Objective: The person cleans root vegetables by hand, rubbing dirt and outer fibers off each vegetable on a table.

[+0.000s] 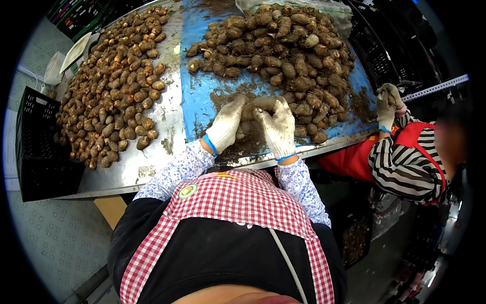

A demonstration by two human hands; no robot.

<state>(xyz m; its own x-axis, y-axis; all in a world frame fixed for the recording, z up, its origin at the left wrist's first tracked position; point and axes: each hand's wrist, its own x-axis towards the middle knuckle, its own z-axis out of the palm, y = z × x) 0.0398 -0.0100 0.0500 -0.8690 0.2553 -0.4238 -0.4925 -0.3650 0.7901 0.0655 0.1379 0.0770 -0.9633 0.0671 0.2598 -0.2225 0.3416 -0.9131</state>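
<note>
My left hand, in a soiled white knit glove with a blue band at the wrist, is closed around a brown, hairy taro corm. My right hand, gloved the same way, has its thumb and fingers closed on another taro. The two hands are close together over the near edge of the blue sheet. Just beyond them rises a large heap of dirty, rooty taros. The undersides of the held taros are hidden by the gloves.
Cleaner taros lie spread on the metal table to the left. A black crate stands at the left corner. At the right, a co-worker in a striped sleeve has gloved hands near black crates.
</note>
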